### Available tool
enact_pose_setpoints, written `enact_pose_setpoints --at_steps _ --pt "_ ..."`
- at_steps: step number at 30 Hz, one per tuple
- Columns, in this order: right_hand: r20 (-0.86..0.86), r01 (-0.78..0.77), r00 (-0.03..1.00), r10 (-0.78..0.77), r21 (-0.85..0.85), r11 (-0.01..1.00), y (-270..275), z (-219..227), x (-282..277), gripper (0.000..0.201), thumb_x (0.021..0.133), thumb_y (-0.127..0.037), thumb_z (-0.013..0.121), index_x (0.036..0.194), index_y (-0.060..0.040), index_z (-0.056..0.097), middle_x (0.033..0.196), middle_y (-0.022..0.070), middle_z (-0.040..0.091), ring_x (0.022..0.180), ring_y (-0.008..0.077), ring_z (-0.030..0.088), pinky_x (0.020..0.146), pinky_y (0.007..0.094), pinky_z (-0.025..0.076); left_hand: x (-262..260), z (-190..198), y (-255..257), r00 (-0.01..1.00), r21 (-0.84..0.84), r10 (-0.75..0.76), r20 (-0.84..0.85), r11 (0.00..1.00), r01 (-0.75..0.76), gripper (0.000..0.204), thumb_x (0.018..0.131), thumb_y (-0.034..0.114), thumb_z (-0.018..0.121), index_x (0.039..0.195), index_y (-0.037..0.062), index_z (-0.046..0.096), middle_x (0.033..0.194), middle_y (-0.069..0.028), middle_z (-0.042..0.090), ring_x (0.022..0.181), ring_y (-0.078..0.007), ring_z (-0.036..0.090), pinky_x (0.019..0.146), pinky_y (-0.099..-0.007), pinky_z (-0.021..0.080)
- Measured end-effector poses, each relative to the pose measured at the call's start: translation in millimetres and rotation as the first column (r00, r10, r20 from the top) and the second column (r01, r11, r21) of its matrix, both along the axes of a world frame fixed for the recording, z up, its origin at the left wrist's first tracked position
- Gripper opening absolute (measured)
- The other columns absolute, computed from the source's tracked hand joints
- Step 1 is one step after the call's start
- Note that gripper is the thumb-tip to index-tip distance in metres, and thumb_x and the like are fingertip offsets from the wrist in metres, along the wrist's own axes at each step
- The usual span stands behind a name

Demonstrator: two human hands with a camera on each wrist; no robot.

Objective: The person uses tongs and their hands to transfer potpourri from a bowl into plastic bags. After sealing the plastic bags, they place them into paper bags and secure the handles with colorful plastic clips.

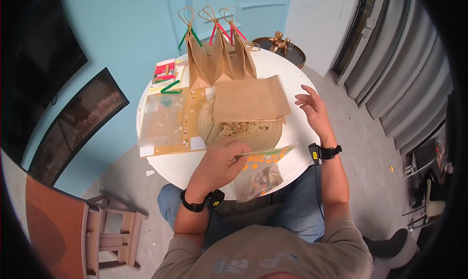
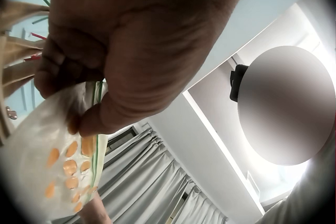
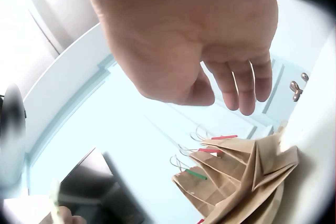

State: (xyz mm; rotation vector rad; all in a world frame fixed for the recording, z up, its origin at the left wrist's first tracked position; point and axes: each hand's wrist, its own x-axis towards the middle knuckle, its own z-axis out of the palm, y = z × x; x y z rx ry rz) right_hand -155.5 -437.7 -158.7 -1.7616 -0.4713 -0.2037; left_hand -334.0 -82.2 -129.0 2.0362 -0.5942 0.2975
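My left hand pinches the top edge of a clear zip bag at the front of the table. Orange dots are printed on the bag and a green line runs along its top, between thumb and fingers in the left wrist view. Mixed small pieces sit low in it. Raised over the table's right side, my right hand holds nothing, its fingers loosely bent. A brown paper bag lies flat between the hands. It overlaps a round woven mat bearing a heap of dried bits.
Several brown paper bags stand at the back with red and green clips on top. Loose green clips, a small red-and-white box and a clear plastic bag lie at left. A gold figurine stands behind the white table.
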Motion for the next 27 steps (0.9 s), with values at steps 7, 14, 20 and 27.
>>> enact_pose_setpoints --at_steps 7,14,20,27 --pt "-0.076 -0.608 0.793 0.604 -0.052 0.792 7 35 -59 0.050 0.110 -0.027 0.076 0.150 0.0020 0.069 0.142 0.0137 0.075 0.125 0.0226 0.071 0.112 0.0385 0.055 0 3 -2 0.997 -0.078 0.026 -0.078 0.996 -0.032 0.013 0.100 0.003 0.078 0.113 0.0006 0.079 0.102 -0.0104 0.077 0.088 -0.0236 0.074 0.074 -0.0351 0.057" --pt "-0.350 -0.442 0.835 0.424 0.033 0.897 37 -21 -105 0.041 0.114 -0.025 0.077 0.146 0.0003 0.074 0.133 0.0047 0.079 0.119 0.0129 0.068 0.104 0.0330 0.056 12 -10 11 0.997 -0.186 0.053 0.047 0.982 -0.044 0.016 0.104 0.008 0.079 0.117 -0.0009 0.078 0.110 -0.0115 0.081 0.091 -0.0185 0.077 0.080 -0.0320 0.059" --pt "-0.150 -0.195 0.960 0.236 0.243 0.950 31 -11 -115 0.033 0.115 -0.023 0.073 0.137 0.0015 0.078 0.116 -0.0008 0.080 0.104 0.0079 0.066 0.092 0.0279 0.054 74 -33 40 0.850 -0.171 0.478 -0.220 0.839 -0.516 0.041 0.097 0.028 0.088 0.115 -0.0072 0.078 0.103 -0.0209 0.083 0.091 -0.0299 0.080 0.084 -0.0411 0.063" --pt "-0.044 -0.033 0.998 0.043 0.204 0.978 6 23 -121 0.034 0.115 -0.023 0.074 0.133 0.0045 0.079 0.114 0.0009 0.080 0.104 0.0095 0.067 0.092 0.0297 0.055 137 -54 33 0.758 0.424 0.609 -0.234 0.765 -0.484 0.048 0.092 0.044 0.083 0.096 -0.0040 0.082 0.095 -0.0294 0.080 0.095 -0.0446 0.081 0.086 -0.0519 0.062"
